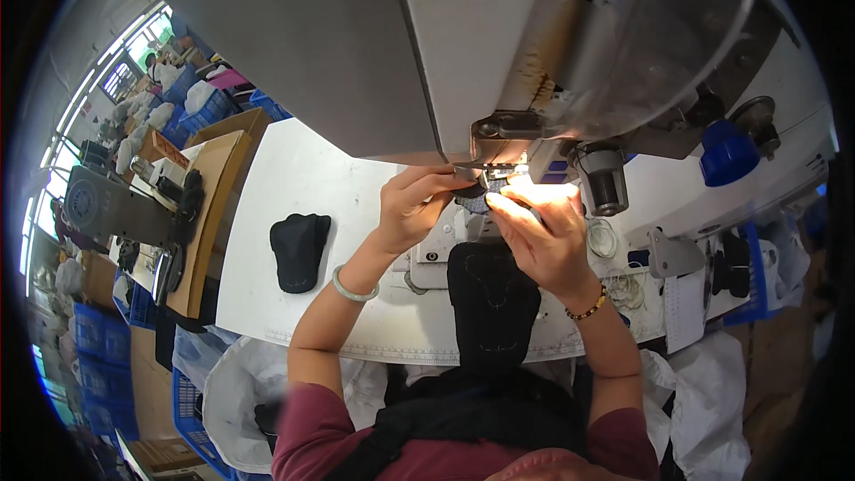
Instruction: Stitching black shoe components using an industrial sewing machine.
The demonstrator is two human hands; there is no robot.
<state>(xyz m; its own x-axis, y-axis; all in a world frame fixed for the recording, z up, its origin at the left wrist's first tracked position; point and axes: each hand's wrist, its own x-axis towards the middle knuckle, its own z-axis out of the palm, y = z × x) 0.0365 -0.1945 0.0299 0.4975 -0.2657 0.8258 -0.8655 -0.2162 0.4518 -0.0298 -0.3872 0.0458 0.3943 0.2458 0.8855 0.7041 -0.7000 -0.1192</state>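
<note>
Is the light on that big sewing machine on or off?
On: there's a bright glow under the sewing machine, lighting up the right hand. I can't make out the bulb itself.

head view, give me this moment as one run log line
left hand, right hand: fingers on dark fabric piece; location: below sewing machine head; left-side black piece: on white table

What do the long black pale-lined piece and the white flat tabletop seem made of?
Long black pale-lined piece: probably matte fabric, judging by its dull, soft-looking surface. White flat tabletop: possibly laminate, judging by its smooth, even face; core unclear.
</note>
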